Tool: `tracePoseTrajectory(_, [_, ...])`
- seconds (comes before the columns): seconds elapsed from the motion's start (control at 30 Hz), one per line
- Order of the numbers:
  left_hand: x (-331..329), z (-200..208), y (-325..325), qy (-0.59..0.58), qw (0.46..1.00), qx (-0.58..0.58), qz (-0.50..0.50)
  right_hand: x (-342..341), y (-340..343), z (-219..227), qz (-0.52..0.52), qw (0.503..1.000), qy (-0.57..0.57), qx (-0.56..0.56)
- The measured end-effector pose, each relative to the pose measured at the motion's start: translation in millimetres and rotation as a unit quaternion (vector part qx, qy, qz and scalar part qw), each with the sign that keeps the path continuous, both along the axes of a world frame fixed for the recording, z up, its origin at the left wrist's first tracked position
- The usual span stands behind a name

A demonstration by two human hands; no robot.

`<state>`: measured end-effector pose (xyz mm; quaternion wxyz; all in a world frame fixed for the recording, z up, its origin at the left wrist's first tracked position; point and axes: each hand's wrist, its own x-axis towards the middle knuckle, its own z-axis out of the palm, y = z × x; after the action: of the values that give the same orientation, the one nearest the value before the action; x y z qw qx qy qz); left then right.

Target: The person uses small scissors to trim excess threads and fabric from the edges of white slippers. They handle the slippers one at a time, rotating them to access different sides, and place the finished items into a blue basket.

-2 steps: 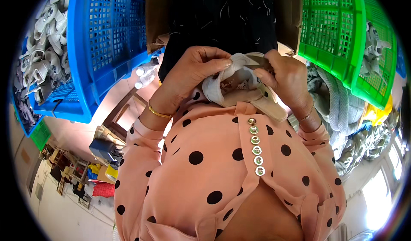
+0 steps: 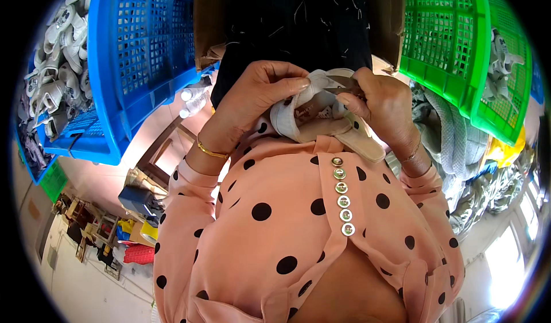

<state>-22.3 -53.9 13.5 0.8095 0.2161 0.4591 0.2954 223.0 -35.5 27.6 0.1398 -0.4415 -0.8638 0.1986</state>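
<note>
While held, seemingly 1 shoe (image 2: 321,116), 2 hands.

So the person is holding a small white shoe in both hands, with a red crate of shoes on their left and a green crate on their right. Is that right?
Not quite: the head view shows the crate on the person's left is blue, not red. The rest holds: the left hand and right hand both grip the small white shoe, and the green crate is on their right.

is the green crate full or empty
Cannot tell fully. The green crate is tipped in view with its mesh wall facing the camera; pale shoes show at its right edge, so it holds at least some.
</note>
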Motion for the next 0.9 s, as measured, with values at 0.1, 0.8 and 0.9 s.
tracePoseTrajectory(0.1, [-2,0,-4,-0.006,1.000,0.008,0.010,-2,-1,3,0.023,0.999,-0.042,0.023])
tracePoseTrajectory(0.8, [-5,0,-6,-0.012,1.000,0.014,-0.006,-11,6,6,0.038,0.997,-0.060,0.028])
tracePoseTrajectory(0.9, [-4,-2,-7,-0.013,1.000,0.018,-0.003,-11,8,8,0.045,0.996,-0.066,0.045])
